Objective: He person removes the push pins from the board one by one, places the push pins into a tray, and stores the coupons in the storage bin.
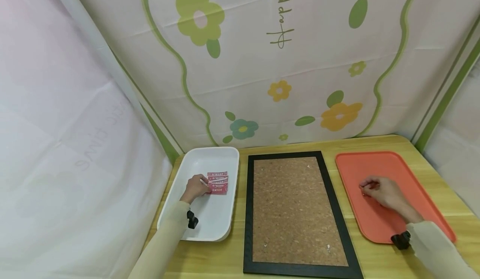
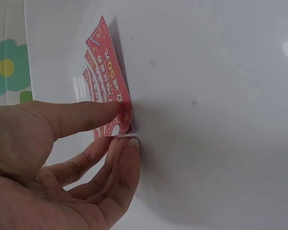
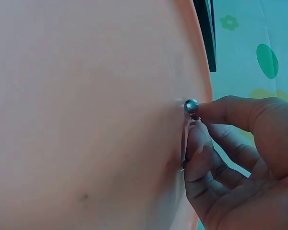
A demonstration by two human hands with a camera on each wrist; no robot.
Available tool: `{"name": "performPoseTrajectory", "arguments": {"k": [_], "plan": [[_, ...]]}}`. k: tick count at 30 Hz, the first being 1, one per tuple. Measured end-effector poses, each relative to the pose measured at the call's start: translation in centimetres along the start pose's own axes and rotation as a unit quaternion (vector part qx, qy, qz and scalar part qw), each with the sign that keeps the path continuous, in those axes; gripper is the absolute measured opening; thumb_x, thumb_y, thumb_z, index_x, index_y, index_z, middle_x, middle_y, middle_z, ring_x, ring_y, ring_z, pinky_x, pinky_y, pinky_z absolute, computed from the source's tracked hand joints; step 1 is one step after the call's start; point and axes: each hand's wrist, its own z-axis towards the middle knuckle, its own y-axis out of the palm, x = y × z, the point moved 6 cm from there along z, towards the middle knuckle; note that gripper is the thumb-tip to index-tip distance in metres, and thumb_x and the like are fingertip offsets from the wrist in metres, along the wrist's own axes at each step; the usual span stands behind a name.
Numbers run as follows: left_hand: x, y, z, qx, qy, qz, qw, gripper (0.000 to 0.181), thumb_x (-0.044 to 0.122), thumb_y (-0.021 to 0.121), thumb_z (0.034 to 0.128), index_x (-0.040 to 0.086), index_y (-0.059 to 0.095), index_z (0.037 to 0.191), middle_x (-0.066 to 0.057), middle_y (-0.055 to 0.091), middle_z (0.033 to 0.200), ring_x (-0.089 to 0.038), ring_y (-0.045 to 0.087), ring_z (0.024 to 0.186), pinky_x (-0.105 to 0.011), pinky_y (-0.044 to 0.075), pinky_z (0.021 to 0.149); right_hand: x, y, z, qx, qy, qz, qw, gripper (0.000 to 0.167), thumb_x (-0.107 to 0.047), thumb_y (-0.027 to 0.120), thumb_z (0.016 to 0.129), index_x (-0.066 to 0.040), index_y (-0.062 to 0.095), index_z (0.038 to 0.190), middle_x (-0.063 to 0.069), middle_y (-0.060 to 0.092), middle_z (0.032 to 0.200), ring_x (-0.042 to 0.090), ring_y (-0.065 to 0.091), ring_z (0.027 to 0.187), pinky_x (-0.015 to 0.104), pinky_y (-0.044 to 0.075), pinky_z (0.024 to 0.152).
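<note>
In the white tray [image 1: 202, 229], my left hand [image 1: 196, 187] pinches the edge of red paper coupons [image 1: 217, 188]. Its thumb lies on the printed face and the fingertips sit behind the edge in the left wrist view, where several coupons [image 2: 110, 79] overlap in a fanned stack. My right hand [image 1: 382, 191] is over the orange-red tray [image 1: 386, 166]. Between thumb and fingers it pinches a small silver pushpin [image 3: 191, 106] with a rounded head. A second shiny bit of metal shows lower by the fingertips; its kind is unclear.
Between the trays lies a cork board [image 1: 296, 212] in a black frame, with small shiny bits near its corners. All stand on a wooden table [image 1: 232, 262]. A printed flower curtain [image 1: 240, 70] rises behind the table, and white cloth [image 1: 67, 124] hangs at the left.
</note>
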Motion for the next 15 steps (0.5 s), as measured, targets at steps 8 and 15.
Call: {"name": "performPoseTrajectory", "arguments": {"k": [8, 15], "plan": [[0.4, 0.0, -0.2, -0.002, -0.006, 0.002, 1.0000, 0.038, 0.013, 0.079, 0.0862, -0.002, 0.065, 0.118, -0.015, 0.070, 0.096, -0.019, 0.065, 0.073, -0.025, 0.050, 0.061, -0.1, -0.9, 0.2, 0.012, -0.005, -0.005, 0.9999, 0.023, -0.019, 0.065, 0.103, 0.000, 0.071, 0.113, 0.019, 0.076, 0.102, 0.010, 0.067, 0.078, 0.026, 0.054, 0.059], [0.8, -0.4, -0.7, 0.028, 0.028, 0.027, 0.9989, 0.044, 0.017, 0.078, 0.0895, -0.004, 0.063, 0.125, -0.023, 0.068, 0.112, -0.032, 0.066, 0.094, -0.040, 0.056, 0.076, -1.3, -1.7, 0.2, 0.026, -0.031, -0.014, 0.9991, 0.028, -0.026, 0.066, 0.103, -0.001, 0.072, 0.115, 0.017, 0.076, 0.102, 0.009, 0.067, 0.077, 0.028, 0.054, 0.062]]}}
